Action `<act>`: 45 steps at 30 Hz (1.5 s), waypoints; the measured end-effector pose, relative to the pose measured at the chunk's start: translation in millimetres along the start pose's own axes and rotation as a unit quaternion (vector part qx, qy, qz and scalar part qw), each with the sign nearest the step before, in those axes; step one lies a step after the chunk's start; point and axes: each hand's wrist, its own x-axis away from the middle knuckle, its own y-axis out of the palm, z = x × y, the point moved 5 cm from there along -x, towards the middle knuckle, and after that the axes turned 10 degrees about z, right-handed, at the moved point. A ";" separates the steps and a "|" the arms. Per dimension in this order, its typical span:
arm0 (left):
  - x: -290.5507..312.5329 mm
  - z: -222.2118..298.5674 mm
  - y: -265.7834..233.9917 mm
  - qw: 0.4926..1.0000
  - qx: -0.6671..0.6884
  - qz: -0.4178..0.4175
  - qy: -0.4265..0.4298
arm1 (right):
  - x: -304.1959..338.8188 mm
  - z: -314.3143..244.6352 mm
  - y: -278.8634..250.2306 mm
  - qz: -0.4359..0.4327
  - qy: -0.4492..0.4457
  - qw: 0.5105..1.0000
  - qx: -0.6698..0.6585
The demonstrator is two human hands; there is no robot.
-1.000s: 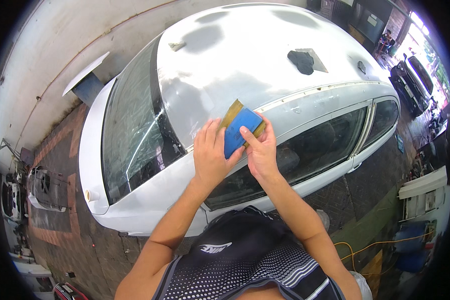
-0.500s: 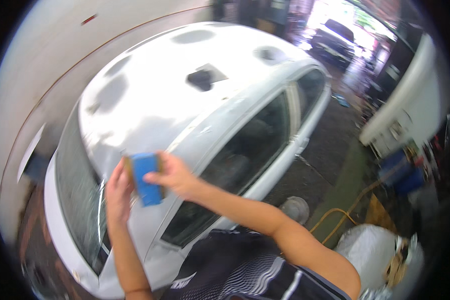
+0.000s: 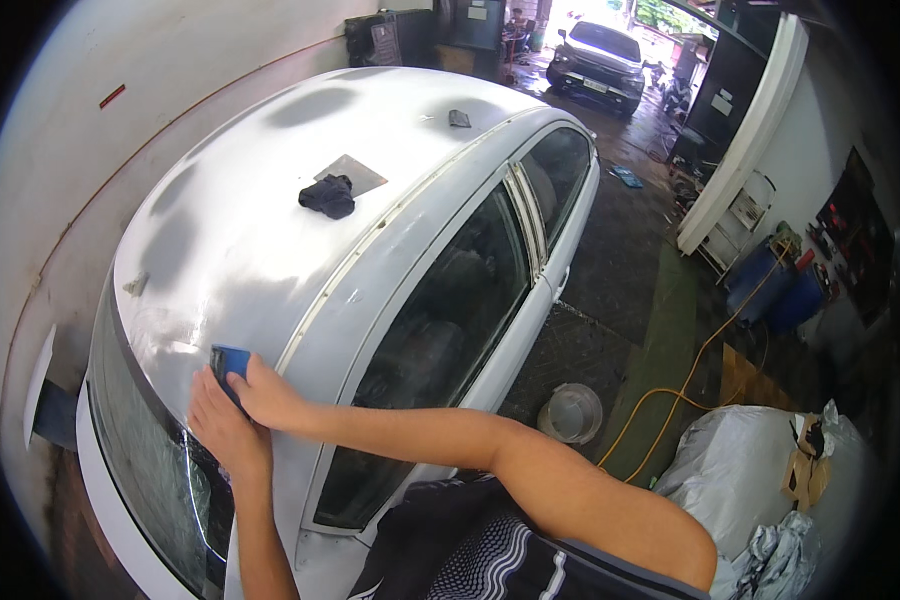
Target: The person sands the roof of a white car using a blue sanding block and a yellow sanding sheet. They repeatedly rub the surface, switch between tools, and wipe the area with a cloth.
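Note:
Over the front corner of a white car's roof [image 3: 270, 225], both my hands are closed on a blue sanding block [image 3: 233, 359] with a dark edge. My right hand [image 3: 273, 402] grips it from the right, thumb across the blue face. Bent up from below, my left hand [image 3: 228, 428] has its fingers at the block's near left side, partly covering it. Whether the block touches the roof, I cannot tell. Dull grey patches mark the white surface. Farther along the roof lie a crumpled black cloth [image 3: 328, 197], a grey sheet [image 3: 363, 177] partly under it, and a small dark piece [image 3: 459, 118].
Below the side windows stands a bucket [image 3: 572, 414] on the dark floor. A yellow hose [image 3: 660, 394] winds past a plastic-covered heap [image 3: 725, 465]. Blue drums [image 3: 760, 283] stand farther right. A wall [image 3: 120, 150] runs along the left; a dark car [image 3: 598, 65] is at the far opening.
My view has shifted. The block has turned from showing its broad blue face to a more edge-on tilt, and my left hand has moved from its left side to lower against it.

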 end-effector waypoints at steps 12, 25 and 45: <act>15.6 -134.2 -19.0 0.919 0.257 -0.026 -0.297 | -145.5 -37.3 -141.7 0.138 -0.215 0.774 0.580; 74.6 -155.7 -67.2 0.643 0.529 0.055 -0.550 | -240.8 -42.6 -211.0 0.179 -0.284 0.777 0.533; 10.5 -86.1 44.1 0.989 0.075 0.058 -0.114 | -136.3 -55.8 56.8 -0.105 -0.266 0.944 0.165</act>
